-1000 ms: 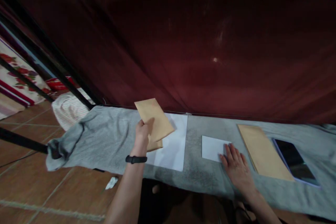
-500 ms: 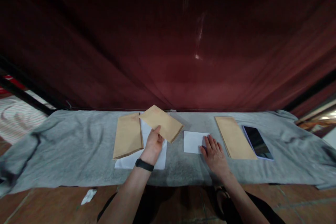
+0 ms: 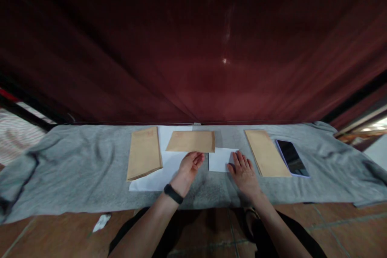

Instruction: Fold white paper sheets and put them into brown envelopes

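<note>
My left hand (image 3: pixel 190 165), with a dark band on its wrist, has its fingers closed at the near edge of a brown paper envelope (image 3: pixel 192 140). That envelope is raised a little above the cloth, its long side running across in front of me. My right hand (image 3: pixel 243 169) lies flat with fingers stretched on the right end of a small white paper (image 3: pixel 218 160). At the left, a stack of brown envelopes (image 3: pixel 144 153) rests partly over a larger white sheet (image 3: pixel 145 186).
Grey cloth (image 3: pixel 90 161) covers the long, narrow surface. Right of my right hand lie another brown envelope (image 3: pixel 267 154) and a phone (image 3: pixel 292 158). A dark red curtain (image 3: pixel 193 68) hangs behind. A crumpled white scrap (image 3: pixel 102 223) is on the tiled floor.
My left hand has moved slightly right with the envelope, turning it from a slant to nearly straight across. My right hand stays on the small white paper.
</note>
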`<state>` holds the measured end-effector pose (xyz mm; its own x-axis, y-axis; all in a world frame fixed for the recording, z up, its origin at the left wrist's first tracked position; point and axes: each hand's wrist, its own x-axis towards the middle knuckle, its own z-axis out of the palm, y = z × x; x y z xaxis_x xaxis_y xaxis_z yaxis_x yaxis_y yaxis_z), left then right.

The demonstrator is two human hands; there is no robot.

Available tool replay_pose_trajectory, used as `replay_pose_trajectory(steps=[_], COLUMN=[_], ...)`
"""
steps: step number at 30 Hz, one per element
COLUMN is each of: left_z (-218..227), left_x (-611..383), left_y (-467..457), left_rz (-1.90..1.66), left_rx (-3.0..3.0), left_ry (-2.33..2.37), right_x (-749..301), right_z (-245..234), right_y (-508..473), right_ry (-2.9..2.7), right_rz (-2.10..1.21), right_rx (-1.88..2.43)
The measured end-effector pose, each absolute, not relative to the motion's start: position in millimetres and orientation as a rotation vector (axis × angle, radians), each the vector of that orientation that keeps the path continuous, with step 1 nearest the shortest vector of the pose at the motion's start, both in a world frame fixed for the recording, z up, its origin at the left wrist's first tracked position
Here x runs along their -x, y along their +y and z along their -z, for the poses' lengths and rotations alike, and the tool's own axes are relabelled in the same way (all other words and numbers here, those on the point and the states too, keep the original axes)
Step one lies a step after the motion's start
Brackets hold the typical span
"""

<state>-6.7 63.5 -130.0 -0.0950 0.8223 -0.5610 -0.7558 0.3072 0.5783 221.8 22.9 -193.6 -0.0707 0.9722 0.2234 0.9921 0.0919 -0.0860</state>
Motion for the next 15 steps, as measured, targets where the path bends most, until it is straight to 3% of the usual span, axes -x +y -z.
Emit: replay_pose_trajectory(steps=[7, 15], left_z=[136.0, 149.1], left_x=[-12.5, -48.7], left_y=[43.9, 17.2], left_rz=[-1.123, -0.743], left_rx=[-0.439, -2.188], left_ry=[1.062, 1.107], right_x=[-219.8, -217.2], right_z=[186.6, 187.2], right_y=[21.8, 22.7], right_ry=[-2.152, -2.207], right_rz=[0.113, 0.064], right_rx=[1.979, 1.836])
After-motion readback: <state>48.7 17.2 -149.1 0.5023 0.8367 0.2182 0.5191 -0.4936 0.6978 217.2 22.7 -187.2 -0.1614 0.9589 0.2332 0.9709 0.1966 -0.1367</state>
